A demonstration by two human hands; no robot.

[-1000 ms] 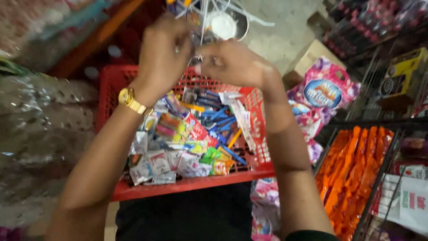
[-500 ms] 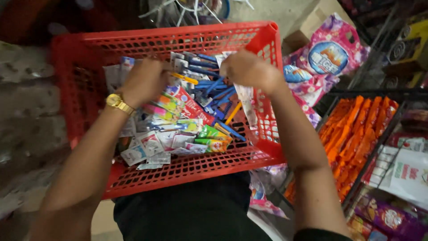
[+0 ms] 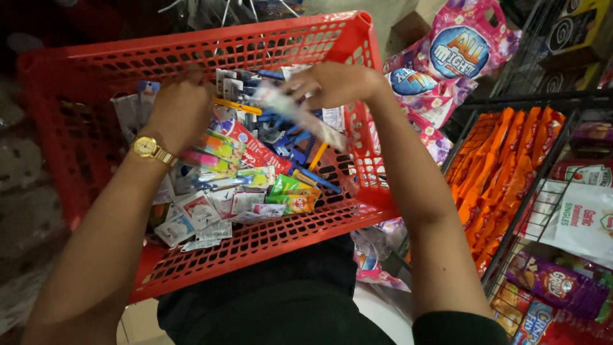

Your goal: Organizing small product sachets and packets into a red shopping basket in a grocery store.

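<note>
A red plastic basket (image 3: pixel 268 246) rests against my lap, full of small goods: blue-handled razors or toothbrushes in packs (image 3: pixel 290 137), colourful sachets (image 3: pixel 220 150) and white packets (image 3: pixel 195 214). My left hand (image 3: pixel 179 112), with a gold watch on the wrist, reaches down into the pile at the basket's left middle; its fingers are hidden among the goods. My right hand (image 3: pixel 335 83) is over the basket's right side and grips a long clear strip of packets (image 3: pixel 300 118) that hangs down and blurs.
Pink and purple detergent bags (image 3: pixel 456 54) lie right of the basket. A black wire rack (image 3: pixel 511 249) at the right holds orange sachets (image 3: pixel 504 169) and snack packs (image 3: pixel 559 287). Cardboard boxes sit at the top right.
My hands came down from a hanging rack above into the basket. The view tilted down onto the basket. My right hand now holds a strip of packets over it.
</note>
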